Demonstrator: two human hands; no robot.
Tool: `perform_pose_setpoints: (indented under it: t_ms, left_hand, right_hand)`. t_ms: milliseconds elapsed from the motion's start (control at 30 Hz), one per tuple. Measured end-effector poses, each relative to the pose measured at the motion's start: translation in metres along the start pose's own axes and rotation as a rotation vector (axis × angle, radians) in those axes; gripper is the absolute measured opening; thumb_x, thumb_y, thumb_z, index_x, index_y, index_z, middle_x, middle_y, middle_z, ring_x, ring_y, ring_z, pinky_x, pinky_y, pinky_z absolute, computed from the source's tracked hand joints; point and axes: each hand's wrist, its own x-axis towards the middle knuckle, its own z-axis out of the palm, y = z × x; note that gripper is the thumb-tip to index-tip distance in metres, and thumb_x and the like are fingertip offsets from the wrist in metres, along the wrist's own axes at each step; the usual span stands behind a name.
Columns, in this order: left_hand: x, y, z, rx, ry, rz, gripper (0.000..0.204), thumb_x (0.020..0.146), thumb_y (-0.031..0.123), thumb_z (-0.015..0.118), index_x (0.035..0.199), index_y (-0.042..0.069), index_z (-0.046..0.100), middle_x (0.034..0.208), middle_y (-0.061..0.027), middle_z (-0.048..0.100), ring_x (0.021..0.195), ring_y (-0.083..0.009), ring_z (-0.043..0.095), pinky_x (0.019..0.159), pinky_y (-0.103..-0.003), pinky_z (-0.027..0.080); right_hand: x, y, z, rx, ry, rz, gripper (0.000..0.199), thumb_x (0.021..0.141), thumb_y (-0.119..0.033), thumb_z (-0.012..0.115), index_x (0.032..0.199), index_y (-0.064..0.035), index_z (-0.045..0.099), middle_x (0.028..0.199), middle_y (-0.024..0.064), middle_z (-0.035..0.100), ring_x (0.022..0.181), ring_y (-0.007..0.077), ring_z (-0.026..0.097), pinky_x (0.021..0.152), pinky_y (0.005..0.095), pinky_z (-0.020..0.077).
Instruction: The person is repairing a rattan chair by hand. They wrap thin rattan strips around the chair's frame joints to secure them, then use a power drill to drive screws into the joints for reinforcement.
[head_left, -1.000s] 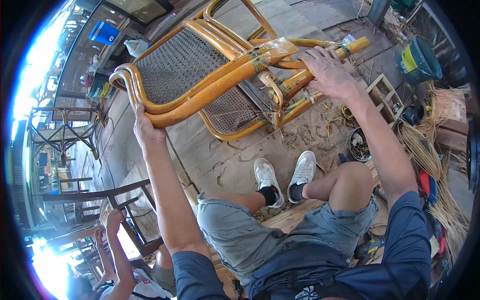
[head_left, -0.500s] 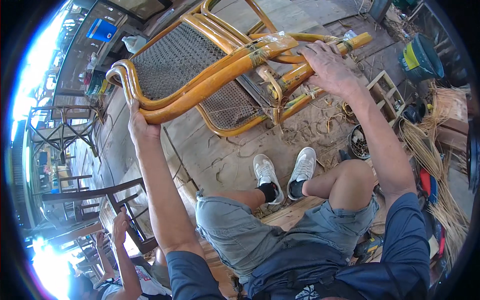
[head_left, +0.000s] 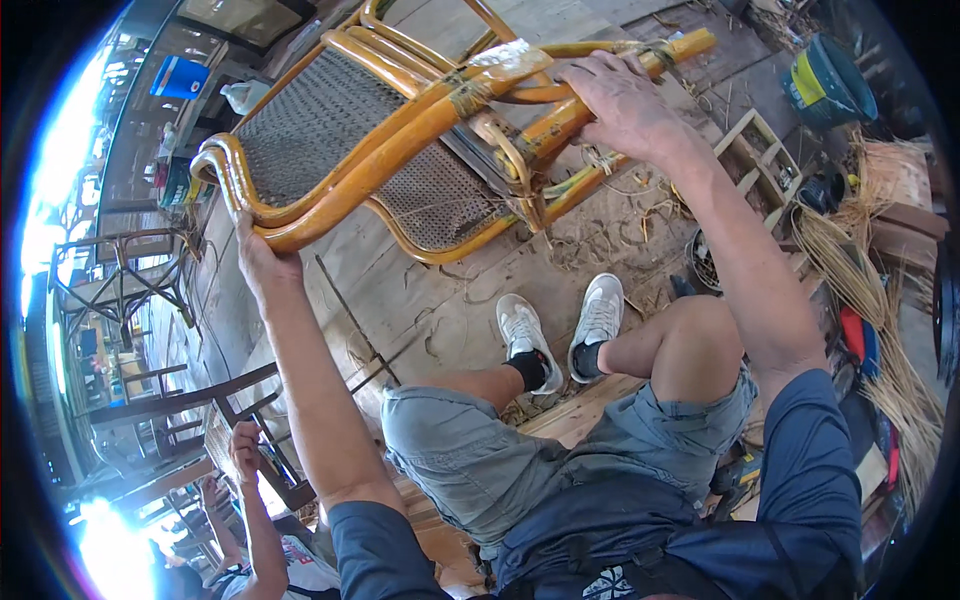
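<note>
Floorboards (head_left: 430, 325) lie beneath two shoes (head_left: 601, 312) and one rattan chair (head_left: 400, 145), left hand (head_left: 267, 264) clasping its bend (head_left: 300, 229), right hand (head_left: 630, 106) gripping its pole (head_left: 557, 124).

Littered wooden floor (head_left: 455, 335), bright glare (head_left: 116, 550) at left

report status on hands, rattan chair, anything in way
Left hand gripping rattan chair near left end; right hand gripping it farther right. White shoes nearby, apart from it.

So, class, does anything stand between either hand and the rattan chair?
Nothing visible does: the left hand grips the bent pole of the rattan chair at its left side, and the right hand lies over its frame farther right.
</note>
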Motion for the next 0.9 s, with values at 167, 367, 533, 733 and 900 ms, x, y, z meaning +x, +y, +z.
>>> perform_pose_setpoints:
  t_ms: [167,367,533,733,900]
  left_hand:
    - [0.001,0.002,0.001,0.055,0.015,-0.018,0.031,0.095,0.026,0.050,0.116,0.003,0.053,0.101,-0.0091,0.061,0.093,-0.0238,0.062,0.083,-0.043,0.053]
    - [-0.008,0.014,-0.014,0.054,0.005,-0.069,0.027,0.096,0.023,0.048,0.115,0.004,0.055,0.107,-0.0111,0.062,0.099,-0.0272,0.062,0.088,-0.047,0.052]
    - [0.004,0.031,-0.041,0.110,-0.068,-0.079,0.030,0.096,0.021,0.046,0.117,0.001,0.052,0.108,-0.0141,0.062,0.097,-0.0278,0.063,0.087,-0.047,0.053]
    - [-0.011,0.021,-0.042,0.262,-0.029,-0.056,0.027,0.094,0.025,0.049,0.110,0.004,0.055,0.099,-0.0102,0.062,0.090,-0.0240,0.064,0.078,-0.041,0.055]
    - [-0.059,0.013,-0.024,0.351,-0.024,-0.039,0.028,0.092,0.029,0.050,0.105,0.004,0.053,0.104,-0.0126,0.058,0.093,-0.0278,0.061,0.079,-0.044,0.053]
  right_hand:
    - [-0.002,0.004,0.007,0.024,0.087,-0.021,0.071,0.068,-0.019,0.077,0.131,-0.0093,0.047,0.129,0.0071,0.049,0.125,0.0284,0.042,0.108,0.0460,0.0312]
    - [-0.028,-0.018,-0.012,0.063,0.034,-0.001,0.062,0.064,-0.026,0.081,0.119,-0.0088,0.057,0.117,0.0091,0.057,0.120,0.0288,0.047,0.107,0.0432,0.0309]
    - [-0.068,-0.037,-0.035,-0.047,0.079,-0.050,0.074,0.068,-0.033,0.081,0.130,-0.0077,0.051,0.125,0.0100,0.055,0.119,0.0242,0.050,0.107,0.0380,0.0333]
    - [-0.097,-0.046,-0.047,0.037,-0.080,0.052,0.064,0.069,-0.035,0.078,0.120,-0.0051,0.056,0.126,0.0176,0.053,0.123,0.0345,0.045,0.104,0.0441,0.0342]
    - [-0.109,-0.029,-0.044,0.245,-0.144,0.039,0.058,0.072,-0.037,0.076,0.115,-0.0045,0.058,0.120,0.0195,0.058,0.117,0.0330,0.052,0.098,0.0412,0.0400]
